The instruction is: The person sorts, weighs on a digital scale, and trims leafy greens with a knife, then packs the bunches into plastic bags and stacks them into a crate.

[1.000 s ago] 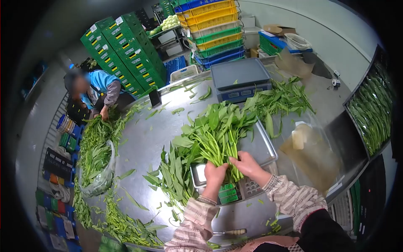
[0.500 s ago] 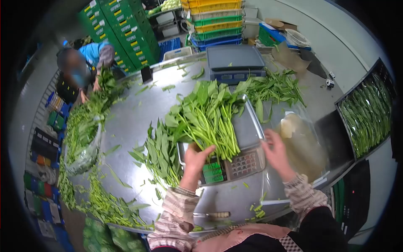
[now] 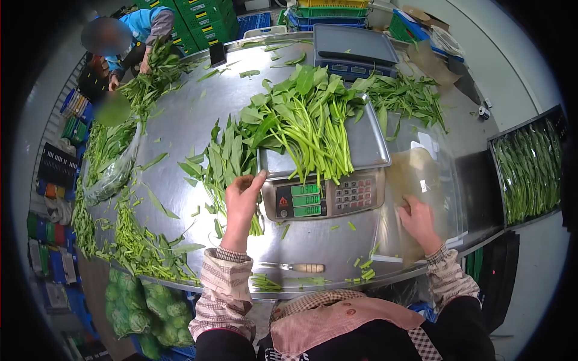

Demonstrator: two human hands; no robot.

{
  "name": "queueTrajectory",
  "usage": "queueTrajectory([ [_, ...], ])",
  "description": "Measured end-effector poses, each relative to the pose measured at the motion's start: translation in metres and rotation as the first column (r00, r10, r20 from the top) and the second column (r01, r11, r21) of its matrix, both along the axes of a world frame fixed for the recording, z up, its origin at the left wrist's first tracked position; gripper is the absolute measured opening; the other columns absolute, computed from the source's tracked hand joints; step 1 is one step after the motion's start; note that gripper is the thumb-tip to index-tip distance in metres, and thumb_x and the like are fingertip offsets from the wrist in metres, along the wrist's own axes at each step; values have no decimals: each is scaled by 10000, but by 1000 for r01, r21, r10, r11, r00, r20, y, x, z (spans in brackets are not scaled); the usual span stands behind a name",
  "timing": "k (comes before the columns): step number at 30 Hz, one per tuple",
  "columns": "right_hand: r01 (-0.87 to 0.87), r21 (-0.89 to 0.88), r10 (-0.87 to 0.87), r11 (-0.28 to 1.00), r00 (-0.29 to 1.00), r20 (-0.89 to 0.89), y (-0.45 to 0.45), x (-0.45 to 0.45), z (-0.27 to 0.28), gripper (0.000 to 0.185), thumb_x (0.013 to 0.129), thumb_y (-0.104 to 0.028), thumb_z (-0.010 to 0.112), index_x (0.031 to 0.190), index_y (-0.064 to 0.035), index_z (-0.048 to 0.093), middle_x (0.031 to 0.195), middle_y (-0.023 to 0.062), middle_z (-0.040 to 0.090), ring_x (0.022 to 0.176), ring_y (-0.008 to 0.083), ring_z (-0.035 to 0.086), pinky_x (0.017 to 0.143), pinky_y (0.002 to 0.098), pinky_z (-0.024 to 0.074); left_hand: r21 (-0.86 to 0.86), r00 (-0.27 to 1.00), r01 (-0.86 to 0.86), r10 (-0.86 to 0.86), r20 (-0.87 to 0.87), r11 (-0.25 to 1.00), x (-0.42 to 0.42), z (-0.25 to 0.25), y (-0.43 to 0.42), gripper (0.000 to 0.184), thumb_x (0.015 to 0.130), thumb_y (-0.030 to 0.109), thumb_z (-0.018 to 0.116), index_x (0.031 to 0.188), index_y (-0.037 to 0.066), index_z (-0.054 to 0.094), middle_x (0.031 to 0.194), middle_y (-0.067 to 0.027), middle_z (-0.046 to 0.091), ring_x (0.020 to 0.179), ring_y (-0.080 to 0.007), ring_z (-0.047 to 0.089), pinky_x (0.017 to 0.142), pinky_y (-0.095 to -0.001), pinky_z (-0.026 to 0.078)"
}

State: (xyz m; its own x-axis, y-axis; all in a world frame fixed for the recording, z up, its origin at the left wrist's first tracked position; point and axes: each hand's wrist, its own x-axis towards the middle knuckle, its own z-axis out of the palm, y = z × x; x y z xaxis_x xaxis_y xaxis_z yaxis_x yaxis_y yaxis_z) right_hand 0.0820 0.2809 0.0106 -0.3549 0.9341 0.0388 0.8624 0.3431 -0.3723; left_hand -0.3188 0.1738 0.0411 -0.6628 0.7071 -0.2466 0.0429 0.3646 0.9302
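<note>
A bunch of leafy green stems (image 3: 313, 129) lies across the metal tray (image 3: 368, 141) of a digital scale (image 3: 355, 195) with lit green digits. My left hand (image 3: 242, 201) is at the scale's front left corner, thumb and fingers apart, nothing gripped. Below and beside it lies a second heap of leafy stems (image 3: 226, 156), partly covered by that hand. Over the clear plastic bags (image 3: 421, 174) to the right of the scale is my right hand (image 3: 418, 221), its fingers loosely bent and thumb apart. Whether its fingertips touch the plastic is unclear.
A knife (image 3: 301, 267) with a wooden handle lies near the front edge among cut stem pieces. Behind stands another scale (image 3: 355, 45). A crate of bagged greens (image 3: 530, 168) is at right. Far left, a co-worker (image 3: 141, 36) handles a long pile of greens (image 3: 111, 144).
My left hand has left the stems on the tray and moved left. My right hand has moved from the tray's right side down over the plastic bags. The view has tilted downward.
</note>
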Motion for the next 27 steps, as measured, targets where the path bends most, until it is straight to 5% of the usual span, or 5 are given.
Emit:
queueTrajectory([
  [14,-92,-76,54,993,915,-400,-6,-23,11,280,788,-125,726,1014,23,654,879,154,671,701,190,667,621,290,551,-59,999,-44,42,-28,997,-31,6,-15,452,808,346,741,959,-75,675,797,-116,693,688,-193,640,671,-311,508],
  [16,-122,-175,38,977,907,-420,-17,-30,4,264,788,-119,727,996,29,658,855,151,673,677,169,660,608,280,546,-211,927,-124,38,-373,969,-53,-16,-43,410,798,329,732,910,-63,693,762,-151,700,676,-204,666,652,-316,514],
  [18,-131,-300,27,945,944,-327,-32,-40,6,249,790,-115,727,979,35,663,824,147,675,651,154,651,604,273,542,-456,939,-54,-110,-325,888,-59,-52,-69,412,796,388,689,914,-6,717,783,-167,703,697,-285,687,700,-357,532],
  [21,-334,-448,106,829,881,-462,-62,-82,-20,262,822,-156,707,1004,30,669,812,149,683,715,196,691,634,291,548,-581,825,-56,-290,-485,812,-20,-87,-78,578,705,564,698,923,30,705,773,-200,686,765,-358,674,695,-432,530],
  [27,-621,-401,294,674,723,-625,-93,-249,-72,313,898,-239,597,1000,52,654,921,227,671,822,368,662,729,407,524,-384,840,-130,-104,-533,914,-17,-116,-84,442,710,372,757,869,-30,666,697,-193,659,641,-307,665,624,-408,525],
])
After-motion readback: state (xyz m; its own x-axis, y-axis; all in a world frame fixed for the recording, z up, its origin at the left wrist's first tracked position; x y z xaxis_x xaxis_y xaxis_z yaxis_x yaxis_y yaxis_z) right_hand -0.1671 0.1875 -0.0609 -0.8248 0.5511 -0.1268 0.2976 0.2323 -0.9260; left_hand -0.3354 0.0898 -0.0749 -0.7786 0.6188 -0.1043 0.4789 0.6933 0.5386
